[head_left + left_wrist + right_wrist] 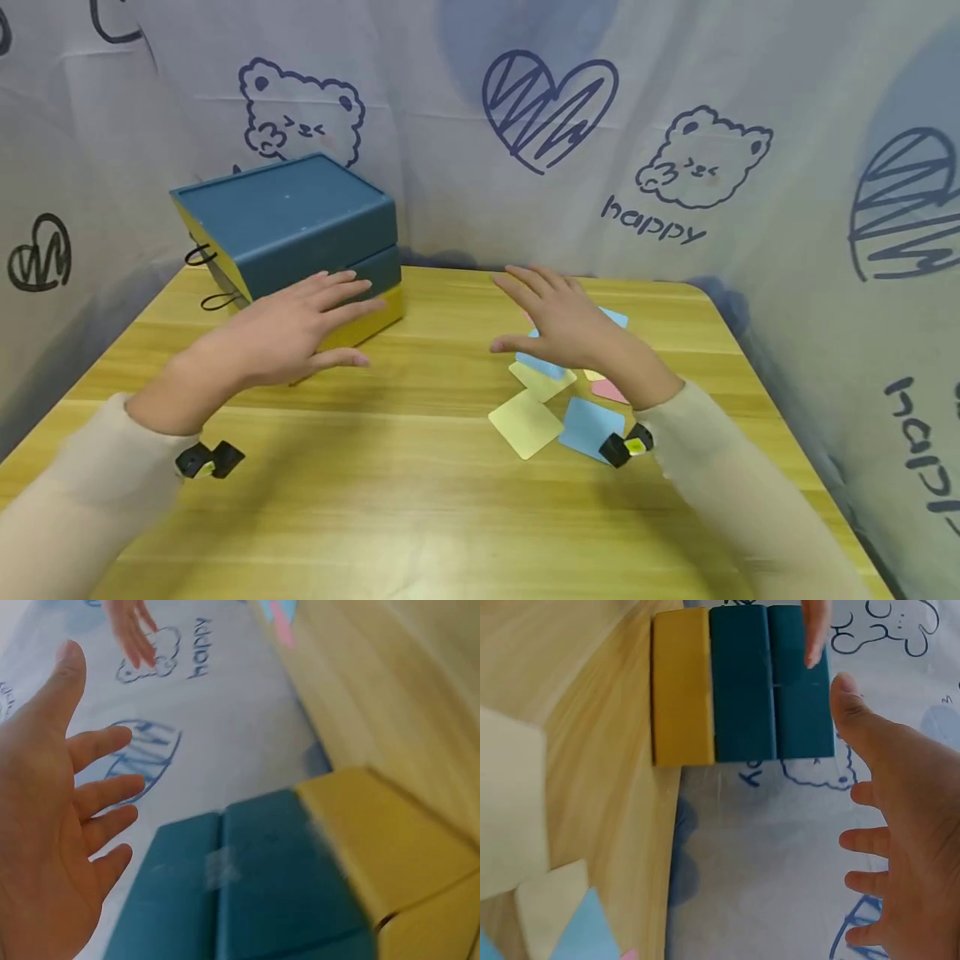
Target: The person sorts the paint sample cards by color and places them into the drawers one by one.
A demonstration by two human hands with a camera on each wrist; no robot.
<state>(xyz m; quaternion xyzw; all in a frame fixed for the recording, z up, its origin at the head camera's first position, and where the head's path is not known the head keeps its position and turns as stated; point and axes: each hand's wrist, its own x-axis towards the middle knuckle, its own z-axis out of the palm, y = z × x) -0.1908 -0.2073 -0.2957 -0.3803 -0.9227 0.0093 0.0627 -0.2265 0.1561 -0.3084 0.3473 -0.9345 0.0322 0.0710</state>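
Both hands hover above the wooden table, fingers extended and nothing in them. My left hand [288,329] is in front of a stack of file boxes, overlapping its lower corner in the head view. Two blue boxes [292,208] lie on top of a yellow one [367,321], with black elastic loops on their left side. My right hand [558,321] is over scattered paper notes and hides some of them. Among these are a yellow note [527,423], a blue note [591,425] and a pink note [609,391]. The left wrist view shows the left palm [45,825] beside the boxes.
The wooden table [420,500] reaches back to a white curtain [450,208] printed with bears and hearts, which also hangs at both sides. The box stack stands at the back left, the notes lie right of centre. Each wrist wears a small black camera [210,460].
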